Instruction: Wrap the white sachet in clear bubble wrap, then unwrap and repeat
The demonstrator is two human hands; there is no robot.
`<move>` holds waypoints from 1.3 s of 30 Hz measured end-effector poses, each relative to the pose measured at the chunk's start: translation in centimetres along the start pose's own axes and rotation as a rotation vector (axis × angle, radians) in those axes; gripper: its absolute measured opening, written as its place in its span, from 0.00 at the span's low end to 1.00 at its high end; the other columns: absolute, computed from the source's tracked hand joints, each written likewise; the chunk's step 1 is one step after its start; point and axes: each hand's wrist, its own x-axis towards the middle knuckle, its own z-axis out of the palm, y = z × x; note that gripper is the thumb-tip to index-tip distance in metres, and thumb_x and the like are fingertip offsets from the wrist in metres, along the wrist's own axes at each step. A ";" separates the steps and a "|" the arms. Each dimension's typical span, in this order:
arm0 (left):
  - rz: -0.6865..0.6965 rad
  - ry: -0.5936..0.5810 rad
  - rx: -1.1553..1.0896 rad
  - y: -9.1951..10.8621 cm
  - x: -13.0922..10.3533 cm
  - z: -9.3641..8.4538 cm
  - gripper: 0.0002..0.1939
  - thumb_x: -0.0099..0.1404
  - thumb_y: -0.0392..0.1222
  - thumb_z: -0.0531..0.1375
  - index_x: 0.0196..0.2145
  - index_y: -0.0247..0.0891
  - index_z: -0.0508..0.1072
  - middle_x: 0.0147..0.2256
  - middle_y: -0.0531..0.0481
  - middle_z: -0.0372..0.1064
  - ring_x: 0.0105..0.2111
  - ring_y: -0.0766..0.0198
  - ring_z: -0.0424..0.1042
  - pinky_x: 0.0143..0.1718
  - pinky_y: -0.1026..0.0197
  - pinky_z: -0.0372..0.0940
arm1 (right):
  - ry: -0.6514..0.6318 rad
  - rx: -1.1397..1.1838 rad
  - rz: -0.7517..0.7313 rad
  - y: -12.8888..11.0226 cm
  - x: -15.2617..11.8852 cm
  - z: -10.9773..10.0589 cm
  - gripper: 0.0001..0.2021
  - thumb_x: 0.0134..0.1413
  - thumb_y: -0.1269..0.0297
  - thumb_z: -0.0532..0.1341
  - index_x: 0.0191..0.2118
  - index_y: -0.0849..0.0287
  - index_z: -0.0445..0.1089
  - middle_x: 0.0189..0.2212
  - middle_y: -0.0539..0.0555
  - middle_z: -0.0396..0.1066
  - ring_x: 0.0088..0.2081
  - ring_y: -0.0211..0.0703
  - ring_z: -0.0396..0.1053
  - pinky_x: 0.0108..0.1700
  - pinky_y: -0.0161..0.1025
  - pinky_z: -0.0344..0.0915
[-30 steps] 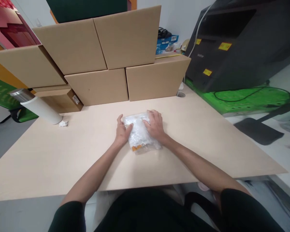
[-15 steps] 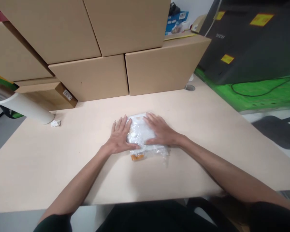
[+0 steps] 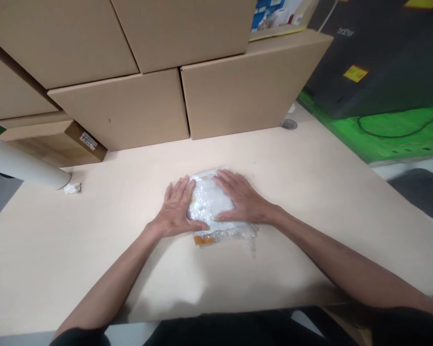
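Note:
A flat package wrapped in clear plastic (image 3: 208, 202) lies on the light wooden table (image 3: 94, 259), with something whitish inside. Crumpled loose plastic sticks out along its near edge, beside an orange patch (image 3: 204, 240). Along the package's left side rests my left hand (image 3: 177, 207), fingers stretched and thumb reaching over the near left part. My right hand (image 3: 241, 197) lies flat on the right part of the package, its fingers spread and its thumb pointing left. Both hands are open and touch the plastic; neither is wrapped round it. What the wrapping encloses cannot be made out.
Stacked cardboard boxes (image 3: 122, 113) line the back of the table. At the left stand a white roll (image 3: 29, 166), a small crumpled white scrap (image 3: 72, 188) and a flatter brown box (image 3: 46, 142). A dark brother machine (image 3: 382, 57) stands beyond the right edge.
The camera view has tilted down and shifted slightly. My hands stay on the package in nearly the same pose, and the package has hardly moved.

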 end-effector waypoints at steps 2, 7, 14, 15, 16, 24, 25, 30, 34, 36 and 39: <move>-0.029 -0.005 0.015 0.1 0.0 -0.1 0.68 0.51 0.78 0.59 0.72 0.36 0.34 0.72 0.30 0.29 0.72 0.37 0.29 0.68 0.33 0.27 | 0.005 -0.005 0.005 -0.1 0.0 0.0 0.56 0.48 0.26 0.56 0.73 0.54 0.38 0.74 0.62 0.36 0.73 0.66 0.33 0.70 0.64 0.33; -0.088 0.089 0.085 0.9 -0.3 -0.1 0.64 0.51 0.75 0.63 0.72 0.37 0.40 0.72 0.31 0.29 0.71 0.34 0.30 0.67 0.31 0.29 | -0.006 -0.023 0.026 -0.3 0.2 -0.2 0.55 0.50 0.26 0.55 0.74 0.56 0.38 0.74 0.63 0.33 0.73 0.62 0.30 0.70 0.63 0.31; -0.058 0.199 0.197 4.3 -2.9 -0.5 0.39 0.67 0.56 0.60 0.70 0.40 0.53 0.71 0.33 0.40 0.71 0.36 0.36 0.66 0.29 0.34 | 0.000 0.028 0.076 -0.8 0.5 -0.6 0.57 0.47 0.26 0.57 0.74 0.58 0.41 0.74 0.63 0.32 0.73 0.62 0.27 0.69 0.65 0.28; -0.043 0.198 0.185 4.8 -3.5 -0.6 0.39 0.68 0.56 0.59 0.70 0.40 0.53 0.71 0.33 0.40 0.71 0.37 0.36 0.66 0.29 0.35 | 0.026 0.059 0.087 -0.9 0.4 -0.7 0.56 0.47 0.27 0.57 0.73 0.57 0.43 0.74 0.63 0.33 0.73 0.62 0.28 0.69 0.64 0.30; -0.021 0.196 0.172 5.2 -4.0 -0.6 0.40 0.68 0.59 0.58 0.70 0.41 0.51 0.72 0.34 0.40 0.71 0.37 0.36 0.66 0.29 0.35 | 0.077 0.103 0.100 -1.0 0.3 -0.9 0.55 0.48 0.28 0.57 0.73 0.58 0.45 0.74 0.63 0.34 0.73 0.62 0.29 0.70 0.62 0.31; 0.047 0.122 0.188 7.7 -4.6 0.7 0.44 0.63 0.57 0.64 0.70 0.43 0.52 0.72 0.33 0.38 0.71 0.35 0.35 0.66 0.28 0.37 | 0.595 0.599 0.520 0.3 -1.2 -0.7 0.34 0.53 0.44 0.61 0.61 0.59 0.64 0.55 0.64 0.69 0.51 0.54 0.71 0.56 0.52 0.65; 0.035 0.124 0.192 8.0 -4.3 1.0 0.42 0.64 0.53 0.65 0.70 0.44 0.53 0.72 0.33 0.38 0.71 0.35 0.36 0.66 0.28 0.39 | 0.586 0.671 0.566 0.4 -1.4 -0.7 0.32 0.52 0.46 0.63 0.59 0.59 0.65 0.50 0.62 0.72 0.47 0.52 0.72 0.53 0.51 0.67; 0.005 0.212 0.165 8.4 -3.1 2.8 0.32 0.69 0.41 0.60 0.68 0.48 0.58 0.71 0.36 0.43 0.70 0.35 0.40 0.64 0.28 0.47 | 0.510 1.147 0.559 0.1 -1.7 -0.9 0.24 0.42 0.56 0.72 0.46 0.57 0.71 0.36 0.53 0.76 0.31 0.42 0.72 0.36 0.40 0.71; -0.009 0.352 0.066 7.7 -3.2 3.7 0.24 0.73 0.38 0.53 0.64 0.47 0.65 0.70 0.38 0.48 0.71 0.39 0.42 0.65 0.31 0.46 | 0.470 1.399 0.449 -0.1 -1.8 -1.5 0.22 0.32 0.58 0.77 0.36 0.58 0.72 0.30 0.51 0.75 0.27 0.38 0.70 0.29 0.35 0.68; -0.004 0.413 -0.047 7.5 -3.4 3.6 0.22 0.75 0.41 0.50 0.63 0.47 0.66 0.69 0.40 0.50 0.71 0.44 0.43 0.66 0.34 0.46 | 0.448 1.471 0.416 -0.1 -1.8 -1.7 0.21 0.32 0.59 0.77 0.34 0.58 0.73 0.29 0.50 0.74 0.26 0.36 0.69 0.29 0.35 0.68; -0.003 0.498 -0.308 7.6 -3.7 2.8 0.22 0.76 0.49 0.48 0.62 0.45 0.68 0.68 0.43 0.56 0.69 0.51 0.50 0.68 0.39 0.47 | 0.444 1.512 0.406 -0.4 -2.0 -1.9 0.18 0.33 0.61 0.76 0.34 0.57 0.73 0.29 0.49 0.74 0.28 0.37 0.70 0.33 0.36 0.69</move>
